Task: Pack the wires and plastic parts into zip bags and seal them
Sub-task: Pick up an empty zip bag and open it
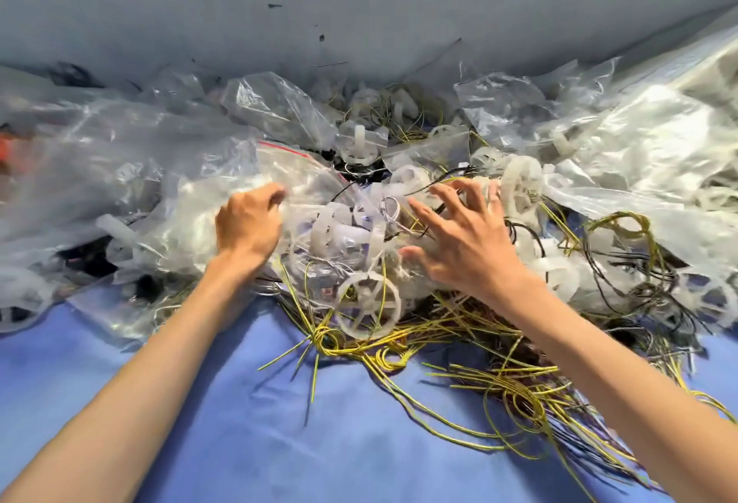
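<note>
currently filling stage: left hand (247, 225) grips zip bag (307, 179), right hand (469, 239) spread wide, empty, parts (521, 189) at its 1 o'clock; next likely needs scooping them toward 9 o'clock, into bag.

We see only two arms of the person. The left hand (247, 223) and the right hand (467, 247) are bare. So are the left forearm (139, 374) and the right forearm (619, 374), uncovered all the way down to the picture's lower edge. The fingers (429, 221) are slender, the wrists narrow.
</note>
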Available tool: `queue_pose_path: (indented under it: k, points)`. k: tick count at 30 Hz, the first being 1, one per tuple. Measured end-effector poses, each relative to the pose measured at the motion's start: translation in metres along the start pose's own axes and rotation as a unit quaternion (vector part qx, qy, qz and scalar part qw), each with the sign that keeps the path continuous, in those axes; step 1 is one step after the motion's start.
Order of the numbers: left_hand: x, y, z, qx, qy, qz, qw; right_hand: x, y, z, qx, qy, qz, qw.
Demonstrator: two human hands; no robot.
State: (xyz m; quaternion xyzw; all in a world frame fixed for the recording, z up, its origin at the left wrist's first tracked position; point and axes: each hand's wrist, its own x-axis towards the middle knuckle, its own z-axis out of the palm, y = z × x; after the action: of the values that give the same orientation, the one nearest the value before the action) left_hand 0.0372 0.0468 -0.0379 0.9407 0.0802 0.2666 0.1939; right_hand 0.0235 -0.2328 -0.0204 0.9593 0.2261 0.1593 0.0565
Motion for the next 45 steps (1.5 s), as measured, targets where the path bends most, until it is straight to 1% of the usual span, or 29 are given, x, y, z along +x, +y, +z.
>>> queue_pose_path:
  k: [2,4,7,9,10,11,13,14,15,16,17,18,19,20,21,23,24,25,26,29,30,32,33,36,39,40,42,45]
  points:
    - [0.000,0.009,-0.008,-0.002,0.051,0.063,0.997,0.011,0.009,0.003,-0.017,-0.009,0.014,1.000]
    - [-0.001,0.022,-0.017,-0.001,0.094,0.121,0.988,0.023,0.017,0.001,-0.011,-0.019,0.025,0.999]
    - [0.005,0.037,-0.035,-0.020,0.134,0.143,0.980,0.040,0.024,-0.004,0.011,-0.037,0.048,0.998]
    - [0.011,0.042,-0.045,-0.059,0.146,0.146,0.977,0.049,0.023,-0.007,0.013,-0.050,0.050,0.997]
    - [0.013,0.044,-0.048,-0.097,0.122,0.153,0.976,0.052,0.022,-0.009,0.010,-0.062,0.050,0.997]
    - [0.014,0.046,-0.049,-0.142,0.072,0.168,0.973,0.055,0.020,-0.011,0.009,-0.076,0.054,0.996]
    - [0.010,0.050,-0.048,-0.216,-0.064,0.199,0.954,0.056,0.017,-0.017,0.028,-0.107,0.065,0.992]
    - [0.007,0.052,-0.045,-0.231,-0.130,0.201,0.943,0.055,0.015,-0.020,0.062,-0.106,0.069,0.990]
    - [0.004,0.054,-0.042,-0.230,-0.182,0.199,0.935,0.053,0.012,-0.023,0.120,-0.080,0.076,0.987]
    - [0.001,0.056,-0.039,-0.223,-0.219,0.195,0.930,0.050,0.008,-0.027,0.198,-0.035,0.089,0.976]
    - [-0.001,0.058,-0.036,-0.219,-0.243,0.192,0.925,0.047,0.003,-0.031,0.286,0.021,0.108,0.952]
    - [-0.002,0.061,-0.034,-0.221,-0.259,0.190,0.921,0.044,-0.002,-0.038,0.367,0.069,0.127,0.919]
    - [-0.001,0.065,-0.034,-0.225,-0.271,0.188,0.917,0.042,-0.006,-0.046,0.431,0.094,0.138,0.887]
    - [-0.001,0.070,-0.035,-0.227,-0.281,0.188,0.913,0.041,-0.009,-0.054,0.468,0.091,0.140,0.868]
    - [0.000,0.074,-0.036,-0.227,-0.288,0.190,0.911,0.041,-0.012,-0.061,0.475,0.065,0.133,0.868]
    - [0.003,0.083,-0.040,-0.218,-0.292,0.202,0.909,0.040,-0.014,-0.069,0.440,0.003,0.100,0.892]
    - [0.005,0.087,-0.042,-0.212,-0.289,0.205,0.911,0.039,-0.015,-0.069,0.430,-0.009,0.084,0.899]
    - [0.006,0.089,-0.045,-0.209,-0.285,0.207,0.912,0.039,-0.015,-0.068,0.435,-0.008,0.078,0.897]
    - [0.008,0.089,-0.047,-0.208,-0.283,0.205,0.914,0.037,-0.014,-0.065,0.448,-0.002,0.086,0.890]
    - [0.009,0.084,-0.052,-0.209,-0.282,0.182,0.918,0.034,-0.008,-0.053,0.499,0.010,0.148,0.854]
    - [0.008,0.081,-0.053,-0.207,-0.283,0.170,0.921,0.034,-0.004,-0.050,0.521,0.006,0.163,0.838]
    - [0.009,0.076,-0.052,-0.199,-0.281,0.157,0.926,0.031,0.003,-0.047,0.578,-0.009,0.162,0.800]
    - [0.009,0.075,-0.052,-0.194,-0.276,0.156,0.928,0.030,0.006,-0.047,0.584,-0.020,0.152,0.797]
    - [0.007,0.077,-0.051,-0.191,-0.256,0.167,0.933,0.025,0.009,-0.050,0.560,-0.049,0.128,0.817]
    - [0.001,0.084,-0.050,-0.188,-0.259,0.188,0.929,0.023,0.006,-0.058,0.580,-0.059,0.114,0.804]
    - [0.000,0.086,-0.050,-0.183,-0.258,0.194,0.929,0.022,0.003,-0.060,0.579,-0.063,0.109,0.806]
    - [-0.002,0.088,-0.051,-0.168,-0.248,0.200,0.933,0.021,0.000,-0.060,0.560,-0.074,0.095,0.820]
    - [-0.002,0.088,-0.055,-0.150,-0.225,0.206,0.940,0.020,-0.001,-0.056,0.511,-0.097,0.065,0.852]
